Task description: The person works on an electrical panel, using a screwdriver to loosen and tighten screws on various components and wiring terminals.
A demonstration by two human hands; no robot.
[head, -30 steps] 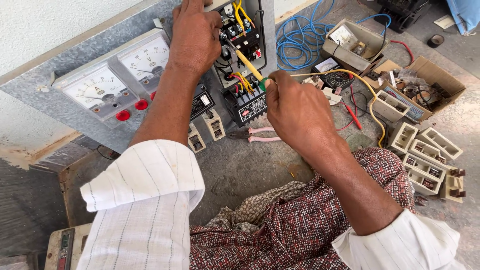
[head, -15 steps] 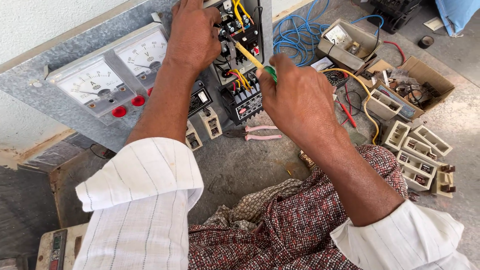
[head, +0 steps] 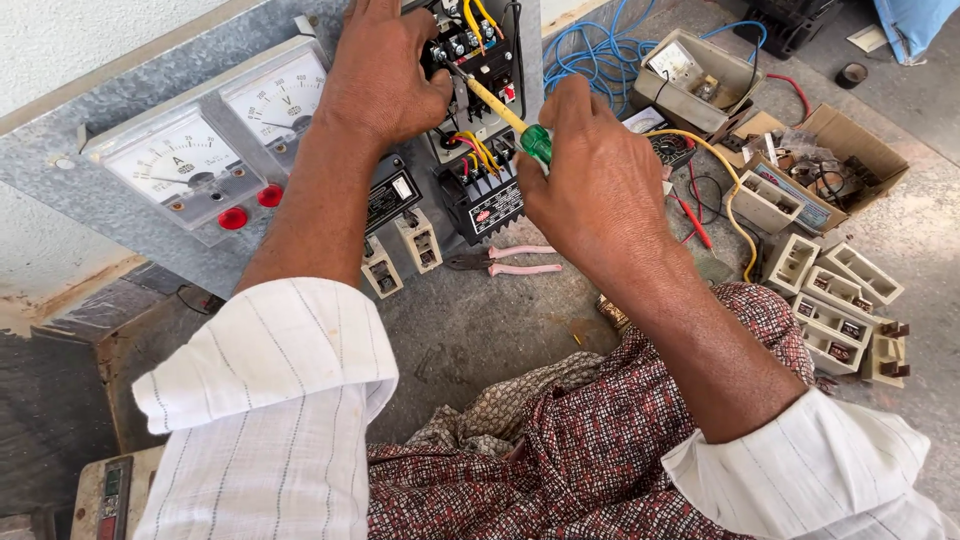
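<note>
Grey metal panel [head: 150, 90] tilted, bearing two analogue meters [head: 225, 135]. Left hand [head: 385, 70] pressed flat on black contactor [head: 480, 50], fingers together. Right hand [head: 595, 185] fingers clamped on screwdriver [head: 505, 112], yellow shaft, green handle, tip at contactor terminals. Pink-handled pliers [head: 505, 262] below.
</note>
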